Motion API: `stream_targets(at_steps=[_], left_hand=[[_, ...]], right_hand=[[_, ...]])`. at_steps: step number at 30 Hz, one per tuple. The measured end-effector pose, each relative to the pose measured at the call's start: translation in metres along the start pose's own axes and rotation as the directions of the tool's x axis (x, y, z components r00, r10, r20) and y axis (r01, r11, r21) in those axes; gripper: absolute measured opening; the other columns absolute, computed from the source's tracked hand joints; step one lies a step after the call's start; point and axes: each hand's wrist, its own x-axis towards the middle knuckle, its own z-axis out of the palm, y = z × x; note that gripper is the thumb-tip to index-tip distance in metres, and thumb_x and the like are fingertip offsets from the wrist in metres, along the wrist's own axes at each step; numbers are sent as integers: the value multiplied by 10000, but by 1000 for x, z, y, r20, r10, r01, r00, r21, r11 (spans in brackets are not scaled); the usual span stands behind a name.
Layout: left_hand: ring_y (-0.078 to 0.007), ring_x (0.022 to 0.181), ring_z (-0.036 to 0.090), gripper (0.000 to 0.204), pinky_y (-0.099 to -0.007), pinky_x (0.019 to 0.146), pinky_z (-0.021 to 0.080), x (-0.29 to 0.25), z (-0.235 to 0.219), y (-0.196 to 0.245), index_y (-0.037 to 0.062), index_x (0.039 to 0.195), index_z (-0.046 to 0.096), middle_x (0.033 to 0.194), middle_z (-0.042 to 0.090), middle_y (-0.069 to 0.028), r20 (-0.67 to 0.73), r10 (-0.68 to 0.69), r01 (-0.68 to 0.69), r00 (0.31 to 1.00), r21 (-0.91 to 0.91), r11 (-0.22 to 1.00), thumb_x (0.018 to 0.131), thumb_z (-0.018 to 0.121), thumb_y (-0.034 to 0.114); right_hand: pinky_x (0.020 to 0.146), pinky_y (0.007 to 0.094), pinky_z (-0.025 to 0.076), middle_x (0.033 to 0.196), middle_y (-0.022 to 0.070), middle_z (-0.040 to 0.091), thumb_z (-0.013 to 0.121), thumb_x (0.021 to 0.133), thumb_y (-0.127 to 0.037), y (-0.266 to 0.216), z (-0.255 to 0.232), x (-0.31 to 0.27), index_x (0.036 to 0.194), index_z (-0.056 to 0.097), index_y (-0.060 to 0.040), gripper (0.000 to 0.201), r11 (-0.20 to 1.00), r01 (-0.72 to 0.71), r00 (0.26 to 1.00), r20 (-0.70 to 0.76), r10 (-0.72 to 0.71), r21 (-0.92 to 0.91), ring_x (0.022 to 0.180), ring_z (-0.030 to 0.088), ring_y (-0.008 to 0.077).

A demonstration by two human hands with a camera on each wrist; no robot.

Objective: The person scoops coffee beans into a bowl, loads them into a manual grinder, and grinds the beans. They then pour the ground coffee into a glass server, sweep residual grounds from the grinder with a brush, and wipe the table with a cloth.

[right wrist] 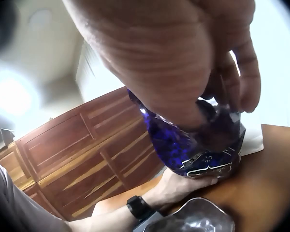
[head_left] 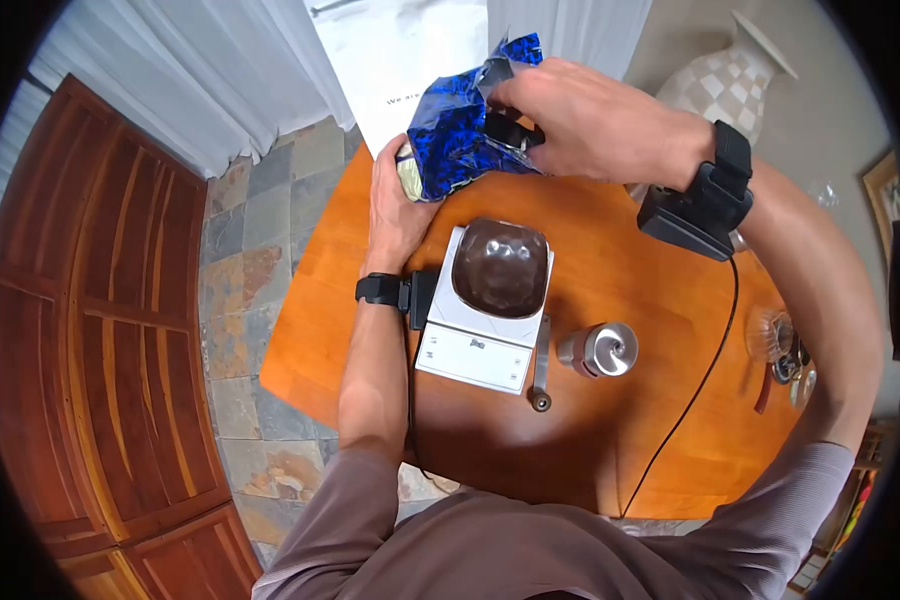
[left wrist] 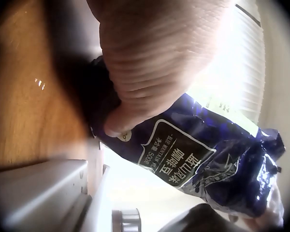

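Note:
A shiny blue coffee bag (head_left: 450, 130) is held above the back edge of the wooden table. My left hand (head_left: 400, 205) grips its lower part; in the left wrist view the thumb of that hand (left wrist: 159, 63) lies along the bag's printed side (left wrist: 179, 154). At the bag's open top, my right hand (head_left: 600, 120) has its thumb and fingers at the rim, some fingertips hidden inside or behind the foil. In the right wrist view the right hand (right wrist: 174, 63) covers much of the bag's mouth (right wrist: 198, 145). A dark brown bowl (head_left: 500, 268) sits on a white scale (head_left: 475, 352).
Right of the scale stand a metal grinder (head_left: 600, 350) and a crank handle (head_left: 541, 370). A black cable (head_left: 705, 385) crosses the table (head_left: 660, 310). Glass items (head_left: 770, 335) lie at the right edge; a checkered vase (head_left: 720, 85) and white paper (head_left: 400, 60) are behind.

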Motion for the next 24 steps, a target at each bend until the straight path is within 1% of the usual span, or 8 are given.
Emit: stream_targets(at_steps=[2,6,10,13,16,18,22,24], left_hand=[[-387,1175,607,733,-430,1009,489,-4,0,-1,-2,1319,531,1248,614,-217,24,-11,11,1000,-3,1000,709,917,122],[-392,1151,616,690,-433,988,491,-4,-1,1,-9,1312,534,1227,622,-215,38,-22,20,999,29,999,749,898,151],[-369,1160,630,710,-421,994,497,-7,1,-10,1,1334,537,1242,639,-199,77,-61,63,995,-18,998,745,902,155],[-346,1173,637,716,-409,998,500,-9,-1,-6,15,1350,547,1261,647,-187,105,-92,98,990,-62,993,747,903,163],[-333,1170,645,707,-402,994,504,-8,0,-8,26,1352,561,1269,653,-181,122,-95,102,988,-53,993,751,904,176],[-332,1162,649,700,-401,989,507,-7,2,-10,29,1348,569,1269,655,-181,133,-80,85,988,-34,996,753,904,184],[-322,1156,655,689,-399,982,511,-8,1,-7,27,1336,578,1262,667,-174,140,-70,80,988,-68,994,756,906,205],[-312,1144,662,679,-395,975,514,-7,1,-5,24,1327,581,1243,679,-164,132,-49,51,990,-11,999,757,906,197]], right_hand=[[790,484,552,873,265,689,719,793,-12,0,8,-5,922,684,84,164,996,48,999,7,-48,-68,907,685,430],[767,449,565,880,249,703,756,807,-53,-3,12,-5,919,694,80,184,996,-7,998,56,12,-94,901,699,400],[775,446,567,880,232,714,769,816,-77,3,10,-1,928,705,57,186,998,-32,989,148,25,45,901,703,394],[785,447,566,894,221,717,763,825,-80,1,11,-7,943,711,28,168,998,32,996,80,-37,60,896,703,388],[794,456,564,911,206,711,751,819,-60,2,17,-11,963,712,2,161,998,62,996,-66,-63,-7,893,703,379],[787,458,567,934,194,705,754,802,-61,4,19,-11,974,708,-5,186,961,264,963,-30,-267,-88,894,705,380],[789,454,578,940,189,705,758,788,-65,0,22,-11,978,704,-2,207,938,297,954,1,-301,-178,914,707,376],[792,445,589,948,196,706,753,804,-92,4,24,-9,977,702,5,205,952,223,971,-43,-237,-210,906,710,375]])
